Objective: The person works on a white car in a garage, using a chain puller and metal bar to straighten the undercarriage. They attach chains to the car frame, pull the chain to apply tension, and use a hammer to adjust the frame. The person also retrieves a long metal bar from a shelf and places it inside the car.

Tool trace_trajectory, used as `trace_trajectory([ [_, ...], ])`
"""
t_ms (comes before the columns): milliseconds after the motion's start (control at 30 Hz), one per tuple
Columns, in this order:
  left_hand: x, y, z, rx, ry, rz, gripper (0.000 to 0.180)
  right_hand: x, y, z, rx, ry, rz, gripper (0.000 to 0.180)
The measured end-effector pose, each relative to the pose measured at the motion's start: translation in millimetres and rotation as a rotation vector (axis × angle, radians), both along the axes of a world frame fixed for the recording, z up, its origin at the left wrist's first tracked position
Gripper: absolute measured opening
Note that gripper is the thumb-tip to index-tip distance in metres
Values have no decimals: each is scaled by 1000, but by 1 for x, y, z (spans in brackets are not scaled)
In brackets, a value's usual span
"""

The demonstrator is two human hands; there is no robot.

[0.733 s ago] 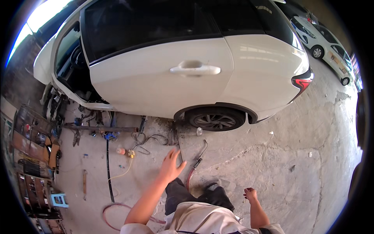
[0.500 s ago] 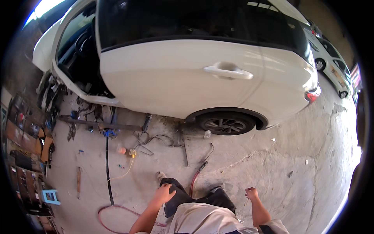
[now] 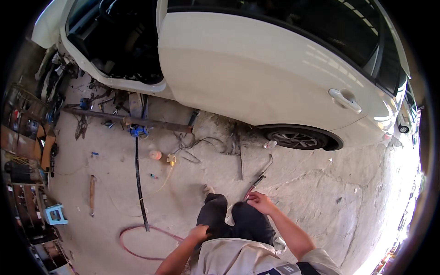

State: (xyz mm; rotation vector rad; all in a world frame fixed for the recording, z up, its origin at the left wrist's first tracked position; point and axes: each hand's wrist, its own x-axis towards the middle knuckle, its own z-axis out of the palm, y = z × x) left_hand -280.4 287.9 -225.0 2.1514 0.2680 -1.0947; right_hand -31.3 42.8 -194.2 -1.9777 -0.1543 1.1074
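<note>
On the dark trousers at my left thigh rests my left hand (image 3: 200,233), its fingers laid over the cloth and nothing seen in it. My right hand (image 3: 260,203) is in front of my right knee, fingers pinched together; what they hold, if anything, is too small to make out. Just beyond its fingertips lies a torch-like tool (image 3: 259,179) with a thin bent end and a red hose, on the concrete floor. The hand overlaps the hose in view, and I cannot tell whether it touches. A white car (image 3: 256,68) stands ahead, its front door opening uncovered.
A steel beam (image 3: 158,123) with a blue clamp (image 3: 138,131) lies beside the car sill. A black pole (image 3: 140,183), a red hose loop (image 3: 126,247), a wooden-handled hammer (image 3: 92,196) and a yellow connector (image 3: 171,159) are on the floor. A blue stool (image 3: 56,214) stands left.
My right hand has come inward and forward from my right side to before the knee. My left hand has drawn back along the thigh. The view has shifted, moving the car up and right.
</note>
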Motion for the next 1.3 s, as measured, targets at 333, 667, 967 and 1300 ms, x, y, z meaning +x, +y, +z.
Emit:
trace_trajectory([
  [333,29,63,15,54,-39,205,16,9,26,5,-270,-121,933,41],
  [667,32,115,78,-396,249,213,35,51,43,26,-193,101,1048,15],
  [967,67,184,-85,-687,334,-246,83,136,99,-70,157,374,779,16],
  [1300,365,217,-321,-182,-232,-582,29,288,32,-547,-472,-391,122,22],
])
